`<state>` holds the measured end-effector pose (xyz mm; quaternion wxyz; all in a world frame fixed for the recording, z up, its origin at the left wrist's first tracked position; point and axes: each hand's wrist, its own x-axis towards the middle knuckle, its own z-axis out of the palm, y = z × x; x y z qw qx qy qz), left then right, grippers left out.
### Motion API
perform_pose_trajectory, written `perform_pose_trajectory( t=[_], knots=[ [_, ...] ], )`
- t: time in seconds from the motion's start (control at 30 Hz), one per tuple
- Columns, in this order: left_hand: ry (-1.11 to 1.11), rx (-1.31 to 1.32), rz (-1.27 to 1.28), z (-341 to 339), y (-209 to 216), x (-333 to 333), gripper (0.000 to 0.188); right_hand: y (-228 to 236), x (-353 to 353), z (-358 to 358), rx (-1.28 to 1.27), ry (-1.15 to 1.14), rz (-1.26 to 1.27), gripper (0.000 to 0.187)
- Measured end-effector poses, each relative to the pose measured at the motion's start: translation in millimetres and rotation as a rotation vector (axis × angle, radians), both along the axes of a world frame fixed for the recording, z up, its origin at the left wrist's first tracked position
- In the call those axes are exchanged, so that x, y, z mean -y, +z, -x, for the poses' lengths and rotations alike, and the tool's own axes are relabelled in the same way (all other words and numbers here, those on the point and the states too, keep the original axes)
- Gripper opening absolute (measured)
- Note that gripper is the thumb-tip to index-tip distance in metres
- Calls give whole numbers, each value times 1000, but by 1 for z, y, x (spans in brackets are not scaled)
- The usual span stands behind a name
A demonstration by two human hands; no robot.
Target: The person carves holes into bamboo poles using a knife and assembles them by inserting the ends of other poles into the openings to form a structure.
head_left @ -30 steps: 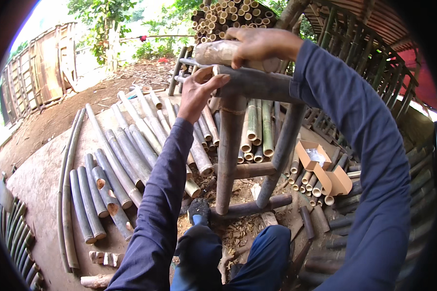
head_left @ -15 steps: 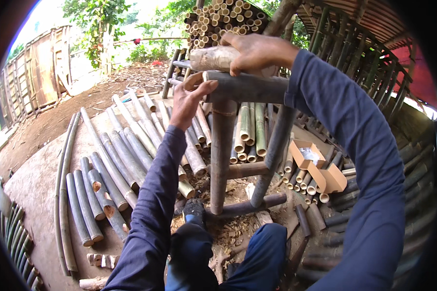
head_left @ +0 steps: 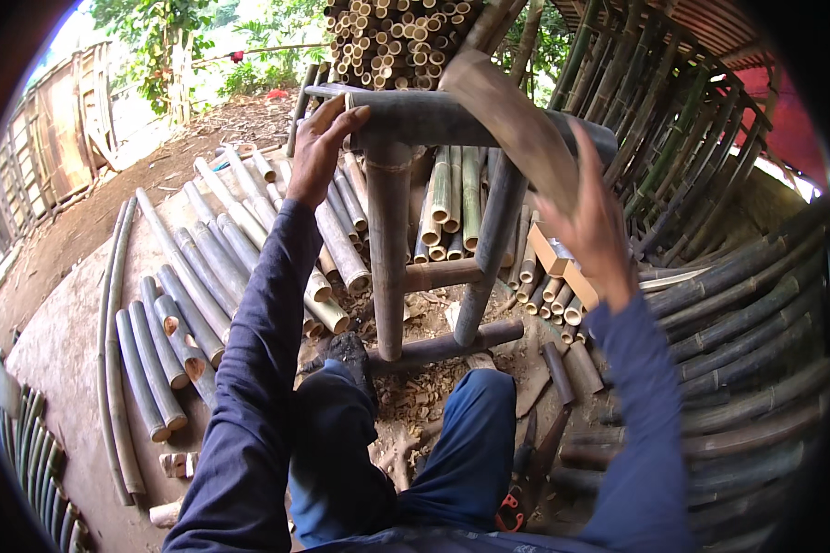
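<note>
A dark bamboo frame stands before me: a thick top bar (head_left: 415, 117), two legs, a short rung (head_left: 441, 275) between them and a bottom bar (head_left: 456, 347) on the ground. My left hand (head_left: 318, 152) is closed about the top bar's left end, above the left leg (head_left: 389, 249). In my right hand (head_left: 592, 226), blurred by motion, is a thick pale wooden club (head_left: 516, 124). It slants up and to the left, passing in front of the top bar; whether it touches the bar, I cannot tell. The right leg (head_left: 489, 253) leans outward toward its top.
Cut bamboo poles (head_left: 194, 276) lie in rows at left, with green ones (head_left: 455, 189) behind the frame. A cardboard box (head_left: 563, 263) sits at right beside stacked dark poles (head_left: 747, 359). Wood chips (head_left: 406, 401) cover the ground near my foot. Red-handled pliers (head_left: 510, 511) lie low at right.
My right hand has swung the club from lying along the top bar to a slant at the right. My left hand stays at the bar's left end. The view has shifted slightly.
</note>
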<state>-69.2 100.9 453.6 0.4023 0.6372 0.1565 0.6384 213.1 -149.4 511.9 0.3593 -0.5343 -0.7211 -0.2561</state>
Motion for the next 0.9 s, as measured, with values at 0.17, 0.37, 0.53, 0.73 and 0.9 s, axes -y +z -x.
perform_pose_trajectory(
  t=[0.17, 0.37, 0.53, 0.73, 0.9],
  knots=[
    [74, 14, -49, -11, 3, 31, 60, -235, 108, -91, -847, -96, 153, 78],
    [75, 29, -79, -1, 14, 59, 58, -445, 205, -113, -1385, -635, 537, 27],
    [-9, 78, 39, -18, -54, 76, 106, -507, 231, -109, -1305, -930, 636, 52],
    [128, -209, 203, -73, -216, 94, 108, -556, 233, -128, -584, -1102, 875, 65],
    [175, -106, 347, -82, -237, 87, 65, -607, 215, -92, -314, -1510, 926, 24]
  ],
)
